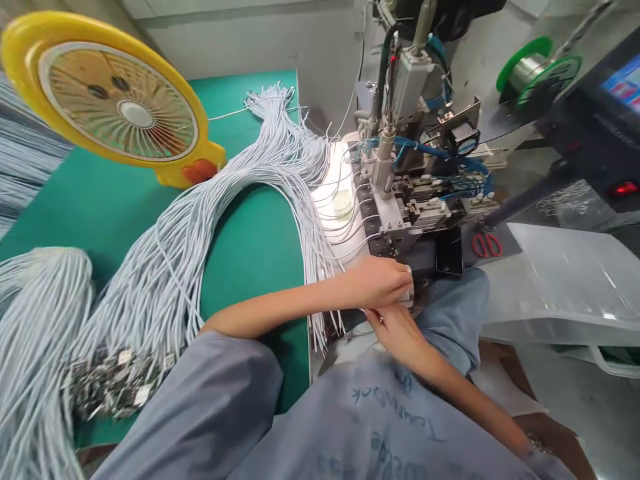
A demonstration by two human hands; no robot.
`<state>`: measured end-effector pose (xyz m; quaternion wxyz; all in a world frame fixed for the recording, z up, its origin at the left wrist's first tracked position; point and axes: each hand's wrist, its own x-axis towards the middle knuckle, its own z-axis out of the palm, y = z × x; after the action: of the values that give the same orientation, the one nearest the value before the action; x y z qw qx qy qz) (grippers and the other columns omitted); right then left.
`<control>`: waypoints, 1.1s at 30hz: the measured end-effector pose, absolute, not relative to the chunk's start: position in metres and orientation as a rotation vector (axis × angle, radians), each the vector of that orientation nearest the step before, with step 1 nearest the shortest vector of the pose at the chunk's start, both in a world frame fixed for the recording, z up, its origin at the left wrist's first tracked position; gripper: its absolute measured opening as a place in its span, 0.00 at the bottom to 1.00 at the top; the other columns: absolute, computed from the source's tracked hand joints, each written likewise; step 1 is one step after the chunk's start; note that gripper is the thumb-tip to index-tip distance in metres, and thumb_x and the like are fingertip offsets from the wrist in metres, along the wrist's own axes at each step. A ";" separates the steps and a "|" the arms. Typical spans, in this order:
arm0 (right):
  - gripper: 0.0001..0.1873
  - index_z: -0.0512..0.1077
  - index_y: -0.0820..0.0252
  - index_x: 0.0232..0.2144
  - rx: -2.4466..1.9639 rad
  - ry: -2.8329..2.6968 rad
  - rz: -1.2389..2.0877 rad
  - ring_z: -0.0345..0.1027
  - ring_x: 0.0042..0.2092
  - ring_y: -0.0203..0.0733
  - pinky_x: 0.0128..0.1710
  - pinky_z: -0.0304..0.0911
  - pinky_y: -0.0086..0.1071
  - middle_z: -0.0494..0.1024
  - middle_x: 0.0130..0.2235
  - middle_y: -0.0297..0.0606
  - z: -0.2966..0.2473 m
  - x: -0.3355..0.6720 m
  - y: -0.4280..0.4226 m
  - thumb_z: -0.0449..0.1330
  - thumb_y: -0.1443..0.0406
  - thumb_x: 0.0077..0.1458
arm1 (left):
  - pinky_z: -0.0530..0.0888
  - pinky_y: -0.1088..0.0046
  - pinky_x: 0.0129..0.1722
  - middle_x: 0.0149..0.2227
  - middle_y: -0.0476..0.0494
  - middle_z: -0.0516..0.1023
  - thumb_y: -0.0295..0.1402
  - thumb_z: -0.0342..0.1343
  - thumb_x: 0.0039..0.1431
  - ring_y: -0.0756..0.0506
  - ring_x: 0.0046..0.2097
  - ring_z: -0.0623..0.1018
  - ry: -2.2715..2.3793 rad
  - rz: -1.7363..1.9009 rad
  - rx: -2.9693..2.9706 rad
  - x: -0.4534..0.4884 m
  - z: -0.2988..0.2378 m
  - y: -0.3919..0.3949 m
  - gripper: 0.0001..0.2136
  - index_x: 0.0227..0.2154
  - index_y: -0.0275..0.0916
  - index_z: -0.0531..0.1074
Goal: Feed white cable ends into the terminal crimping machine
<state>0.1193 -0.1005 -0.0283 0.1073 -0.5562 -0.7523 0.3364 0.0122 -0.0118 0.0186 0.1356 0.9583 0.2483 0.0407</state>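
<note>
My left hand (383, 281) is curled closed at the front edge of the soldering machine (415, 200), its fingertips pressed on a small white piece there that I cannot name. Just below it, my right hand (397, 331) is pinched shut on the ends of thin grey-white cables (327, 320) that hang over the bench edge. A long bundle of the same cables (200, 220) sweeps across the green mat (255, 247) toward the machine. Several cable ends lie side by side in the machine's lit fixture (350, 220).
A yellow desk fan (115, 100) stands at the back left. More cable bundles with metal connectors (110, 383) lie at the front left. Red scissors (487, 245) rest right of the machine. A green solder spool (537, 67) and a control box (607, 127) stand at the right.
</note>
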 end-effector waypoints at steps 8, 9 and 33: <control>0.13 0.73 0.63 0.26 -1.507 -1.942 1.007 0.68 0.27 0.41 0.28 0.61 0.32 0.77 0.26 0.42 -0.032 0.126 -0.099 0.50 0.67 0.55 | 0.68 0.76 0.37 0.36 0.41 0.77 0.31 0.43 0.65 0.49 0.38 0.75 0.520 0.376 2.402 0.011 0.013 -0.015 0.13 0.39 0.33 0.73; 0.12 0.72 0.63 0.24 -1.509 -1.847 1.009 0.66 0.26 0.40 0.26 0.60 0.31 0.75 0.24 0.40 -0.031 0.132 -0.092 0.52 0.66 0.55 | 0.69 0.76 0.37 0.37 0.41 0.77 0.32 0.42 0.65 0.49 0.38 0.75 0.541 0.423 2.343 0.010 0.013 -0.013 0.14 0.40 0.33 0.73; 0.11 0.70 0.59 0.25 -1.034 -1.176 1.181 0.61 0.29 0.32 0.29 0.61 0.28 0.69 0.29 0.33 -0.022 0.159 -0.012 0.64 0.57 0.46 | 0.67 0.79 0.26 0.24 0.49 0.73 0.27 0.52 0.56 0.53 0.25 0.72 0.834 0.865 1.964 0.002 0.004 0.017 0.07 0.29 0.35 0.76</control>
<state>0.1588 -0.0125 -0.0217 0.5564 -0.4380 -0.4982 0.5003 0.0016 0.0175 0.0037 0.4074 0.7790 0.3308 0.3433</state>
